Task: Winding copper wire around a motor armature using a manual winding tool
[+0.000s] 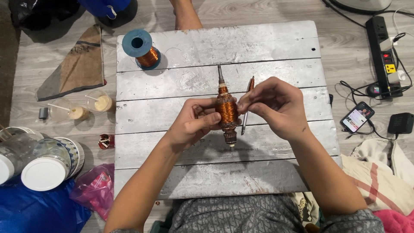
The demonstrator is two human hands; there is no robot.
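Over the middle of a silver-painted plank table, both hands hold a motor armature wound with copper wire, its steel shaft pointing away from me. My left hand grips the armature's left side with thumb and fingers. My right hand pinches its right side and also holds a thin pen-like tool with a copper-coloured tip, standing beside the armature. A blue spool of copper wire stands upright at the table's far left corner.
On the floor to the left are two plastic cups with straws, stacked bowls and white lids, a pink bag and a brown cloth. To the right lie a power strip, a lit phone and cables.
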